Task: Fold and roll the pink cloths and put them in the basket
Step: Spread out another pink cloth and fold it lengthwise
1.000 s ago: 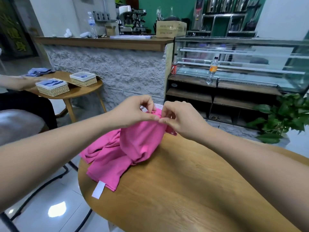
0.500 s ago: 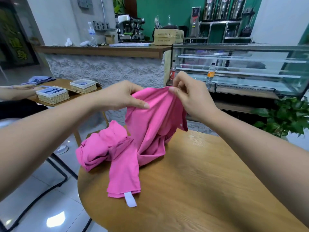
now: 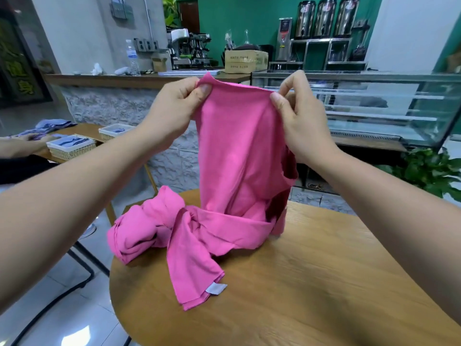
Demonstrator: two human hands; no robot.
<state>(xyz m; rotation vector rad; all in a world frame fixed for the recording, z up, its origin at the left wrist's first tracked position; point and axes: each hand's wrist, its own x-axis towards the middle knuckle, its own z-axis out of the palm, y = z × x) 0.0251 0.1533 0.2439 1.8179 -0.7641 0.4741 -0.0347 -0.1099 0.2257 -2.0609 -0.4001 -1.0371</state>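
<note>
Two hands (image 3: 172, 113) (image 3: 301, 121) pinch the pink cloth's (image 3: 239, 151) top edge.

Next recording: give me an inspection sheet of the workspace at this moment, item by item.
Surface: round wooden table, bare wood nearest the person.
Job's things: one pink cloth held up, its lower end on the table; bunched pink cloths at the table's left edge, a white tag showing; no basket seen on this table.
Clutter: nothing seen.
Grippers: left hand and right hand each pinch the raised cloth's top edge.
Cables: nothing seen.
Surroundings: side table with wicker baskets of blue cloths and another person's hand; counter with coffee machine; glass display case; potted plant.
</note>
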